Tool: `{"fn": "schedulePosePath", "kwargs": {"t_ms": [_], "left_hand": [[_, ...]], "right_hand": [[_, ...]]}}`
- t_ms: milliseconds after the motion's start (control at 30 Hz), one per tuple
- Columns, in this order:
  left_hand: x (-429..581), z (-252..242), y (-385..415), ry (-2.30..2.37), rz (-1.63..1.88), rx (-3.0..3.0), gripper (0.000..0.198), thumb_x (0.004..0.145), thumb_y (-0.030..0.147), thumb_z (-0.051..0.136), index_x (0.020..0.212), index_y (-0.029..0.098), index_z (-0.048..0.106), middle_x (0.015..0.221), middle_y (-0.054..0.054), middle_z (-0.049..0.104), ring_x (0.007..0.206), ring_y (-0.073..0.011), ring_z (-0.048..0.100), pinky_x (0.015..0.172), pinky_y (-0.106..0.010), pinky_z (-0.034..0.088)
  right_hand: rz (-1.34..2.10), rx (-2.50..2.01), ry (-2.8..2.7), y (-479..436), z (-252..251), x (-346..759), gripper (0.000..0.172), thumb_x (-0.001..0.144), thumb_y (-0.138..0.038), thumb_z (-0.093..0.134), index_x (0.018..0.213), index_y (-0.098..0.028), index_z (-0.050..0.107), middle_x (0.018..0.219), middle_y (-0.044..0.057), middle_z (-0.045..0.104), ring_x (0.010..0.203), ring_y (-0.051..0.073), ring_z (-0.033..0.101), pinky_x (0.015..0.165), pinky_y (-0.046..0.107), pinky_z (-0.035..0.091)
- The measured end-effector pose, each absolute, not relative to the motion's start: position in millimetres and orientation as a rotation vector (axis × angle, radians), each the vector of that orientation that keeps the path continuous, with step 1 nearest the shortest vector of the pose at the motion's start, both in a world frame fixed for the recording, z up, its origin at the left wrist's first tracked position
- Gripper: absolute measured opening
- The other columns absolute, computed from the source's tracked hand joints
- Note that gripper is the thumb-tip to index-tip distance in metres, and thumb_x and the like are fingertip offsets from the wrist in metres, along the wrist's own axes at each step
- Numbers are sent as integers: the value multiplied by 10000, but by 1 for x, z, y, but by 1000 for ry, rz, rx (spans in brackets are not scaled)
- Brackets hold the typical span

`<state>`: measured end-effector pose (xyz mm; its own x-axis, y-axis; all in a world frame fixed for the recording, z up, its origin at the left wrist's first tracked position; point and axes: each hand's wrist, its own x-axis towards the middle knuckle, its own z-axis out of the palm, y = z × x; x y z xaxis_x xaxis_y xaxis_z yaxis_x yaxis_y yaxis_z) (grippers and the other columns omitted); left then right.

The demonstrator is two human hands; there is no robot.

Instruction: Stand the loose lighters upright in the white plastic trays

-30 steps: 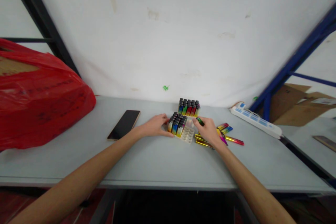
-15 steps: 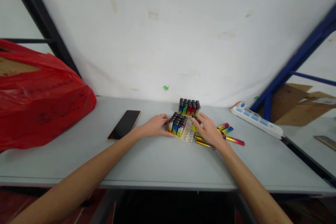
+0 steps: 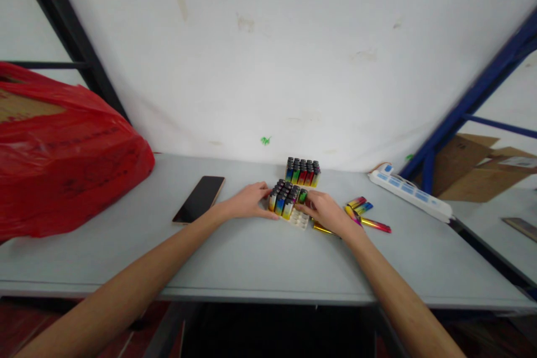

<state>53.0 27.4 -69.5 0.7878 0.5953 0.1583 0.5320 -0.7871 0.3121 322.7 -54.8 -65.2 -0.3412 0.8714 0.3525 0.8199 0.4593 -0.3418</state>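
Note:
A pale tray (image 3: 299, 220) with round holes lies on the table, its left part filled with upright black-topped lighters (image 3: 283, 199). My left hand (image 3: 250, 201) is braced against the tray's left side, with the thumb at the near corner and the fingers curled behind. My right hand (image 3: 325, 210) pinches a green lighter (image 3: 302, 196) upright over the holes, right beside the filled rows; whether its base sits in a hole is hidden. Loose metallic lighters (image 3: 373, 225) in red, yellow and blue lie right of my right hand, and gold ones (image 3: 323, 229) show partly under it.
Behind the tray stands another block of upright lighters (image 3: 302, 172). A phone (image 3: 199, 199) lies to the left, near a red plastic bag (image 3: 71, 162). On the right are a white power strip (image 3: 409, 190) and a cardboard box (image 3: 474, 170) beyond the blue frame.
My right hand has moved left with the green lighter, bringing it against the filled rows. More of the loose lighters on the right now show. My left hand stays in place.

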Motion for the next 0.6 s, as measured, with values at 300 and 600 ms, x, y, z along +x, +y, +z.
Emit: {"fn": "schedulePosePath", "kwargs": {"t_ms": [300, 600], "left_hand": [[52, -72, 28, 875, 380, 2716, 755, 738, 832, 656, 1102, 171, 698, 1081, -105, 630, 973, -290, 614, 874, -368, 472], [52, -73, 29, 893, 364, 2721, 760, 735, 835, 659, 1091, 164, 697, 1082, -109, 634, 976, -293, 618, 870, -366, 471]], "right_hand": [[594, -1438, -2210, -70, -38, 378, 281, 915, -470, 662, 939, -210, 764, 927, 59, 752, 810, 212, 639, 776, 336, 478], [552, -1607, -2273, -74, -41, 387, 110, 737, -333, 808, 798, -244, 788, 832, 54, 730, 757, 232, 643, 701, 323, 462]]}}
